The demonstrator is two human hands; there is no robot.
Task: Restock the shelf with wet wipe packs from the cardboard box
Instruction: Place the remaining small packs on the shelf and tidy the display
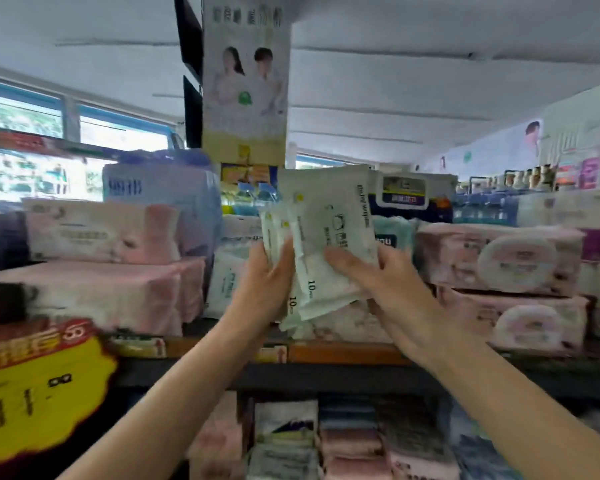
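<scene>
Mid-restock, placement step, as I read it: a fanned bundle of pale green wet wipe packs (317,237) is held up in front of the top shelf (343,353), not yet set down. Just left of the bundle and behind it, a few matching pale packs (226,278) already stand on that shelf in the gap between the pink tissue stacks (101,265) on the left and the pink boxed packs (499,258) on the right, so that slot looks partly filled. The cardboard box is not in view, so I can't tell how many packs remain. Left hand (264,289) grips the bundle's left edge, fingers curled round the front of the packs. Right hand (385,289) pinches the right side, thumb across the face of the front pack, fingers behind. Frame is motion-blurred; exact pack count unclear, at least three.
</scene>
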